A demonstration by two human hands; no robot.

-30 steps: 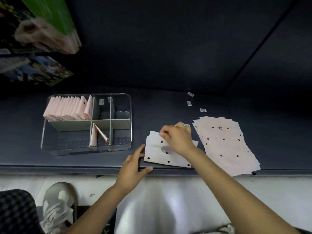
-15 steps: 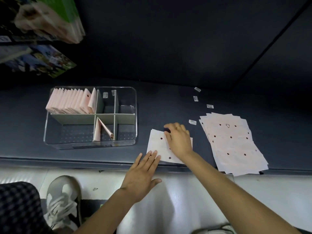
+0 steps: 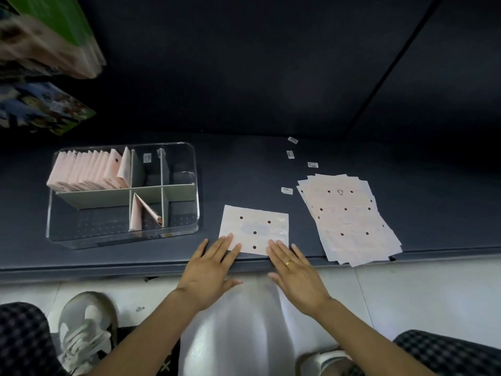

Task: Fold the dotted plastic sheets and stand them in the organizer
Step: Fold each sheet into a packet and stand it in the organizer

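Note:
A folded dotted sheet (image 3: 254, 229) lies flat near the front edge of the dark table. My left hand (image 3: 210, 270) has straight fingers, the tips resting on the sheet's near left corner. My right hand (image 3: 295, 270), with a ring, lies flat with its fingertips on the near right corner. A stack of unfolded dotted sheets (image 3: 348, 221) lies to the right. The clear organizer (image 3: 123, 236) stands at the left; several folded sheets (image 3: 86, 170) stand in its back left compartment and one more folded sheet (image 3: 142, 215) leans in a front middle one.
Small white labels (image 3: 290, 154) are scattered behind the stack. Coloured packages (image 3: 46, 36) hang at the upper left. The table's front edge (image 3: 108, 267) runs just under my hands; a shoe (image 3: 84, 329) and pale floor lie below.
My right hand has drawn back from the sheet's far edge to its near right corner. My left hand has moved onto the near left corner. The sheet now lies flat, folded in half.

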